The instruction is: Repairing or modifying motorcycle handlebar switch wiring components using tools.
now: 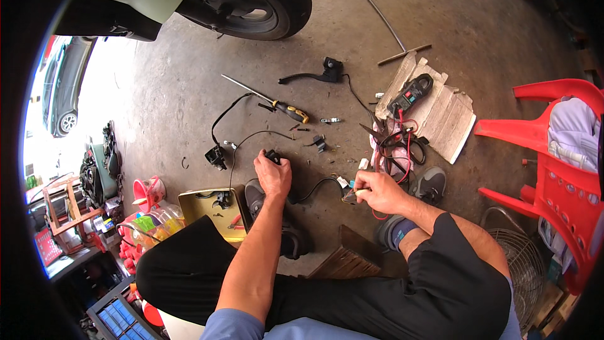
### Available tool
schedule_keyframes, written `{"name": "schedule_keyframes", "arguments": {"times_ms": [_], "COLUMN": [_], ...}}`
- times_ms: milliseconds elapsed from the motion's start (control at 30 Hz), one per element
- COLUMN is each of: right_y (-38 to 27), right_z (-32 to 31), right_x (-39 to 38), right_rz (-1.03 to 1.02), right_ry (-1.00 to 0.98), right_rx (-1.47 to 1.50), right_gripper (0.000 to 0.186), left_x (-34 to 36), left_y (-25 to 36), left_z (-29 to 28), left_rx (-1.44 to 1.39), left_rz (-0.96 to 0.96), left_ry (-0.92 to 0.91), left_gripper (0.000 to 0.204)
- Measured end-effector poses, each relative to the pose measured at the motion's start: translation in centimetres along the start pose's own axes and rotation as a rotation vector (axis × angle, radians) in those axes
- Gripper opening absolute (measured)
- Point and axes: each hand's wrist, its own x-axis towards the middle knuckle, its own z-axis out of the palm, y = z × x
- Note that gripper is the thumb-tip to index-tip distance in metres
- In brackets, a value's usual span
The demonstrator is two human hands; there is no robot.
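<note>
My left hand (274,177) is closed around a small black plastic part (272,157), low over the floor. From beside it a black cable (308,198) curves right to a white connector (342,182) near my right hand (380,191). My right hand is pinched on the cable's end; the fingers partly hide what they grip. Left of my left hand lies a black switch housing (216,157) with its cable. Ahead are a yellow-and-black screwdriver (289,111), a black brake lever (324,72) and a small black piece (319,143). Black-handled scissors (382,137) lie beyond my right hand.
A clamp meter (412,92) with red leads rests on torn cardboard (450,110). Behind it lies a T-handle wrench (385,16). A yellow tray (189,200) stands by my left foot, a red chair (547,132) at right, a wheel (277,0) ahead.
</note>
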Motion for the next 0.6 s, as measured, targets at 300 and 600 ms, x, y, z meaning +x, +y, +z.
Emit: {"name": "schedule_keyframes", "arguments": {"times_ms": [300,600], "right_y": [-0.04,-0.05], "right_z": [-0.08,-0.10], "right_x": [0.01,-0.03], "right_rz": [0.011,0.009], "right_ry": [-0.004,0.001], "right_rx": [-0.006,-0.006], "right_gripper": [0.012,0.011], "left_x": [-0.01,0.00], "left_y": [0.39,0.38], "left_z": [0.14,0.21], "left_rx": [0.016,0.015], "left_rz": [0.026,0.047], "left_ry": [0.011,0.016], "left_gripper": [0.061,0.060]}}
